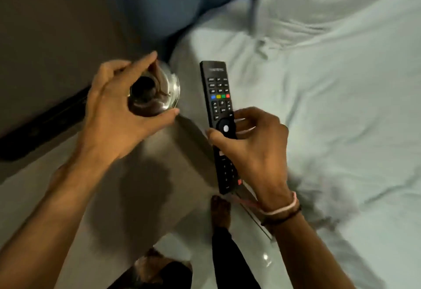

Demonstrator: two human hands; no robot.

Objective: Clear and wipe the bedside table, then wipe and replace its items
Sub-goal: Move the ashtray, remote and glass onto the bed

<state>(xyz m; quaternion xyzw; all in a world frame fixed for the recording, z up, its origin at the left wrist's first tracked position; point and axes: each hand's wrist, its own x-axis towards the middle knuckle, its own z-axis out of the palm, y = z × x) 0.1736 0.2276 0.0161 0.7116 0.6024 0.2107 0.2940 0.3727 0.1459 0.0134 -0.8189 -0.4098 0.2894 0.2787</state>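
The glass [155, 90] in the left grip [118, 115] was smeared by motion, its rim doubled and its contents unreadable. The right grip [255, 149] covered the middle of the remote [219, 104], whose button labels were too small to read. Both forearms ran off the lower frame edge. The bedding [341, 83] at upper right was blurred.

The left hand [114, 111] is raised, fingers curled round a glass [155, 92], index finger stretched over its far rim and thumb along the near side. The right hand [252, 149] grips a remote [219, 111] near its middle, thumb on the left edge, fingers wrapped behind. Both forearms reach forward, bare; bands circle the right wrist. Bare feet show below the hands.
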